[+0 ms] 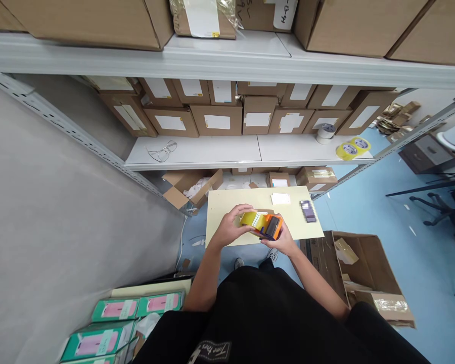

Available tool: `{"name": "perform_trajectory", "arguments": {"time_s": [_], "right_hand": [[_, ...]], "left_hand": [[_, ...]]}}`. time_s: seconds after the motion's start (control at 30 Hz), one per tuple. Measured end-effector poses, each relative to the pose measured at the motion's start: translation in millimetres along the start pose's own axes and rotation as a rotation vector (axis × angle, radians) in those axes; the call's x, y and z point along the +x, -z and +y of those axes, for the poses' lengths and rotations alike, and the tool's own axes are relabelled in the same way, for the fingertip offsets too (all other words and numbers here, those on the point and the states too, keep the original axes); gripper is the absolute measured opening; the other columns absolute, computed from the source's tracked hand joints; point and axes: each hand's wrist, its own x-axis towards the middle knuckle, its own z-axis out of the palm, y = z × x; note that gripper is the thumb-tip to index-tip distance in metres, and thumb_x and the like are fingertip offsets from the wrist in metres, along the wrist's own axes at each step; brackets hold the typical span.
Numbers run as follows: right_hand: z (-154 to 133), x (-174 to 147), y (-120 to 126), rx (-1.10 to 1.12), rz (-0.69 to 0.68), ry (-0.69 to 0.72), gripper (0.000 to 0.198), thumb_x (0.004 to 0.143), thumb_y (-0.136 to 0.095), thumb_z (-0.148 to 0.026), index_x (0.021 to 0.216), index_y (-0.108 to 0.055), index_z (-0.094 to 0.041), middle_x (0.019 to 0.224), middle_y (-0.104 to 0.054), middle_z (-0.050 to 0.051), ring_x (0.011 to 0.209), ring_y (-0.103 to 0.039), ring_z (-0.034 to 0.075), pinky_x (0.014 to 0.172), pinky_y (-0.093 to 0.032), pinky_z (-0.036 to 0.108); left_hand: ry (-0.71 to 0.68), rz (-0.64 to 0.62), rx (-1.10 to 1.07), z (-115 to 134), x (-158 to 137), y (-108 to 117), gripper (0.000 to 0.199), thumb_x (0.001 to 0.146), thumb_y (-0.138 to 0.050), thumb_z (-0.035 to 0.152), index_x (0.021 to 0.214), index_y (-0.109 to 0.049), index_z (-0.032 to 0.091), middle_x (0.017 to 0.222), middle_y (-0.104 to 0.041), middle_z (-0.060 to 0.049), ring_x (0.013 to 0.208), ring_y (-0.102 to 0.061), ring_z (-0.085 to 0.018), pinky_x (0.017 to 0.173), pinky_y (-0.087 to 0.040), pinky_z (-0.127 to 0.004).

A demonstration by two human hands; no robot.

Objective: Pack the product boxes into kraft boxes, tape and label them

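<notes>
Both hands hold an orange tape dispenser (277, 220) with a black roller above the cream table (223, 202). My left hand (229, 227) curves its fingers and thumb around a roll of yellow tape (249, 218) at the dispenser's left end. At the right end, my right hand (284, 242) grips the dispenser's body, with the thumb along its lower edge. Part of a brown cardboard piece shows behind the dispenser, mostly hidden. White paper labels (280, 198) lie farther back on the table. A pixelated dark object (308, 211) lies near the table's right edge.
Shelves (212, 151) of labelled cartons face me, with glasses (163, 150), a white roll (326, 132) and yellow tape rolls (352, 148) on one. An open carton (191, 187) stands left behind the table, a larger one (367, 258) at right. Green boxes (98, 344) sit lower left.
</notes>
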Motion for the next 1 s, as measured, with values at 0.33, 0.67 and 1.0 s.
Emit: {"name": "perform_trajectory", "arguments": {"time_s": [0.33,0.67,1.0], "right_hand": [[-16.3,3.4,6.3,-0.041,0.025,0.115,0.070,0.064,-0.094,-0.053,0.118,-0.054,-0.029,0.119,-0.065,0.008,0.109,-0.067,0.028,0.092,-0.058,0.041],[-18.2,7.6,-4.6,-0.158,0.008,0.055,0.052,0.068,-0.088,-0.033,0.112,-0.061,-0.025,0.106,-0.072,0.004,0.087,-0.069,0.023,0.077,-0.062,0.038],[-9.5,8.4,-4.7,-0.179,0.040,0.228,0.054,0.075,-0.084,-0.034,0.123,-0.060,-0.027,0.119,-0.066,0.006,0.112,-0.067,0.028,0.096,-0.057,0.044]], "left_hand": [[0.135,0.014,-0.132,6.2,-9.2,-12.8,0.080,0.083,-0.085,0.043,0.153,-0.051,0.023,0.155,-0.057,-0.015,0.143,-0.055,-0.032,0.115,-0.051,-0.044],[-0.201,0.204,0.164,28.1,-10.9,-17.6,0.045,0.090,-0.078,0.032,0.132,-0.065,0.023,0.152,-0.059,-0.015,0.147,-0.050,-0.033,0.120,-0.046,-0.055],[-0.365,0.432,0.598,45.3,-19.8,-38.6,0.024,0.090,-0.077,0.022,0.114,-0.075,0.028,0.125,-0.072,-0.009,0.122,-0.065,-0.028,0.105,-0.058,-0.048]]}}
